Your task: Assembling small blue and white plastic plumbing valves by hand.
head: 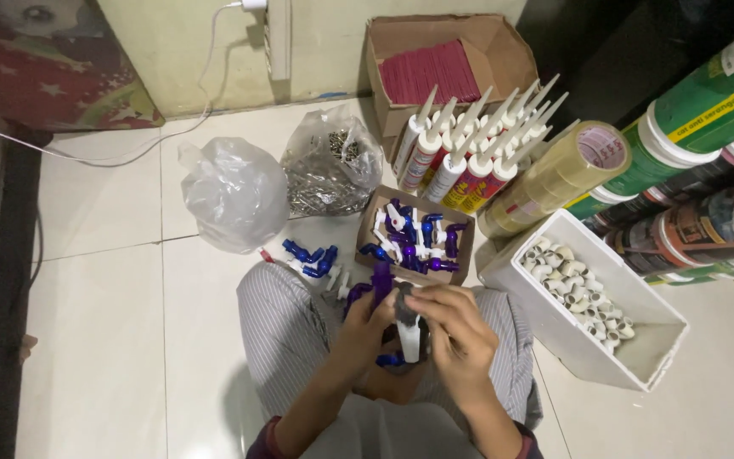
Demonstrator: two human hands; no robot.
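Observation:
My left hand (365,327) grips a purple and white plastic tap (382,285) over my lap. My right hand (456,327) pinches a small dark piece (404,306) against the tap's white stem (411,340). Both hands meet just in front of a small cardboard box (370,223) filled with several blue, purple and white taps. A few more blue taps (312,259) lie loose on the floor by my left knee.
A white tray (639,340) of white pipe elbows stands at my right. Beyond it are sealant tubes (469,157), tape rolls (562,174), paint cans (707,110), a carton of red packs (486,42), a bag of screws (329,166) and a white plastic bag (231,191).

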